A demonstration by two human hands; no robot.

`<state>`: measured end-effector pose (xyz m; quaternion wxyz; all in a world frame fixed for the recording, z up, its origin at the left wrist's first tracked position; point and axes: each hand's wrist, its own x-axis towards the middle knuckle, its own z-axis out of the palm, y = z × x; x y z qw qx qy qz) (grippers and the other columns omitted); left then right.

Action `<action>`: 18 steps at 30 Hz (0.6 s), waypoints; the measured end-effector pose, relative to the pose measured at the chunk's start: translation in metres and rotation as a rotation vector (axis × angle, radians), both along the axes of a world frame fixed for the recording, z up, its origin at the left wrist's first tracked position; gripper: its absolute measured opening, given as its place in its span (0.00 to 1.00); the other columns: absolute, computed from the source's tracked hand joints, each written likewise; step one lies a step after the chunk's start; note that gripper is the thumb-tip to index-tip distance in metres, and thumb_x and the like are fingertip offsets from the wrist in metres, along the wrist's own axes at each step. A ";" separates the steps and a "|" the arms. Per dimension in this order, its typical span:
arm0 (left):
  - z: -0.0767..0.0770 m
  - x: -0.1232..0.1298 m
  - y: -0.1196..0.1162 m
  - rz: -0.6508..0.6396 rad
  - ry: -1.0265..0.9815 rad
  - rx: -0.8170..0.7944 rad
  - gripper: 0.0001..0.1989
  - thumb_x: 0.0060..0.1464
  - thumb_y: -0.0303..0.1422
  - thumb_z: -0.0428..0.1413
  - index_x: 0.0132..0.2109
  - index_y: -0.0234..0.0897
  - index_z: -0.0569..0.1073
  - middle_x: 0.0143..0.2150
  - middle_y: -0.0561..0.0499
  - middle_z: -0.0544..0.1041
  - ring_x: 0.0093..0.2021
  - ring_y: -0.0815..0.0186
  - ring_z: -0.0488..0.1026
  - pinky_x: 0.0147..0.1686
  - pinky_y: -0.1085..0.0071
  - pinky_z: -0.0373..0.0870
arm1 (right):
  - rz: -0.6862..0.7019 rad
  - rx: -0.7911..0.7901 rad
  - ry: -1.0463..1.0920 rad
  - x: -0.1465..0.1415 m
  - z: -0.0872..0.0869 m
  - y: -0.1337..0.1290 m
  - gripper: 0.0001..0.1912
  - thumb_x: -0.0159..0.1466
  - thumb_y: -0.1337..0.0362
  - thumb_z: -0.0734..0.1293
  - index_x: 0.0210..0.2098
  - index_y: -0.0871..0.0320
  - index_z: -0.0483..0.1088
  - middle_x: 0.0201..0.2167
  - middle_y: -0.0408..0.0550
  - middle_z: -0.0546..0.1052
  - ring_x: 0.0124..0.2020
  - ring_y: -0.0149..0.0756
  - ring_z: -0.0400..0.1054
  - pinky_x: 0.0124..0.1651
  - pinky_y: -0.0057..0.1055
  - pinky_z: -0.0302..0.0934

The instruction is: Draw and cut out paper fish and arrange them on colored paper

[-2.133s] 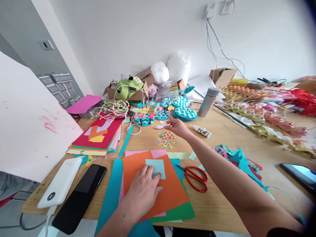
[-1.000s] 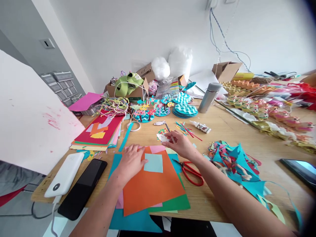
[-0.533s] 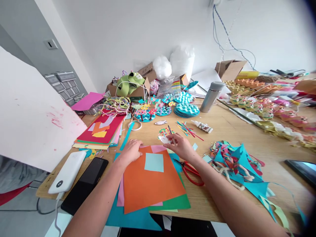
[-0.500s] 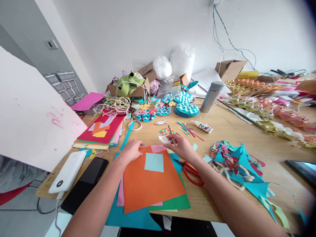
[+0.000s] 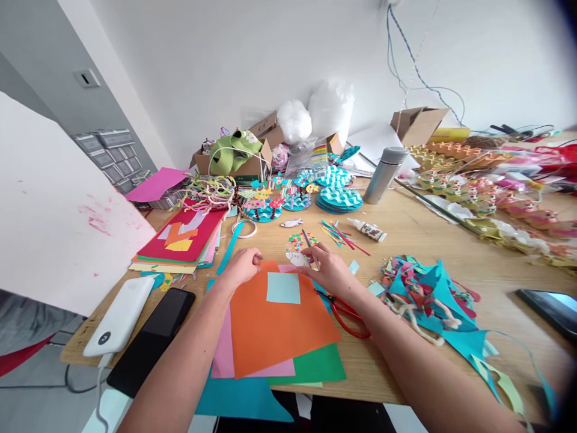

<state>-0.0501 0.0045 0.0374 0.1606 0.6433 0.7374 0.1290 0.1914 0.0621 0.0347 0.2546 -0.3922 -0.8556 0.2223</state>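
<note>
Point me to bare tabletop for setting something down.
Best patch: right of the glue bottle, bounded by the silver flask behind, scrap heap in front and craft rows at right, continuing between heap and tablet. Crowded: the left, with red paper stack, power bank and phone; and the middle, with layered sheets near the left hand and right hand.

the grey flask (image 5: 385,175) stands upright. an open carton (image 5: 417,126) sits behind it to the right; cables (image 5: 412,62) hang above the flask. a white bag (image 5: 332,112) rests to its left, further back. well left of it and nearer lie a phone (image 5: 155,337) and a power bank (image 5: 119,316).
</note>
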 end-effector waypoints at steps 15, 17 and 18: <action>0.004 0.043 -0.054 -0.297 -0.097 0.088 0.25 0.48 0.36 0.64 0.54 0.42 0.72 0.51 0.47 0.72 0.55 0.56 0.65 0.56 0.59 0.62 | 0.098 0.007 0.094 0.000 0.004 -0.004 0.14 0.59 0.56 0.70 0.42 0.57 0.71 0.38 0.48 0.71 0.34 0.35 0.70 0.39 0.32 0.64; -0.001 0.042 -0.053 -0.280 -0.096 0.105 0.24 0.46 0.37 0.65 0.52 0.42 0.73 0.48 0.47 0.71 0.53 0.55 0.65 0.55 0.59 0.64 | 0.150 0.028 0.046 0.000 0.005 -0.007 0.14 0.59 0.57 0.70 0.41 0.57 0.71 0.39 0.49 0.71 0.36 0.35 0.70 0.39 0.32 0.64; -0.003 0.041 -0.052 -0.277 -0.097 0.113 0.24 0.45 0.37 0.66 0.51 0.42 0.73 0.47 0.47 0.71 0.53 0.55 0.65 0.54 0.59 0.64 | 0.176 0.045 0.017 -0.001 0.005 -0.009 0.14 0.59 0.57 0.71 0.41 0.57 0.71 0.39 0.49 0.71 0.36 0.36 0.70 0.39 0.33 0.63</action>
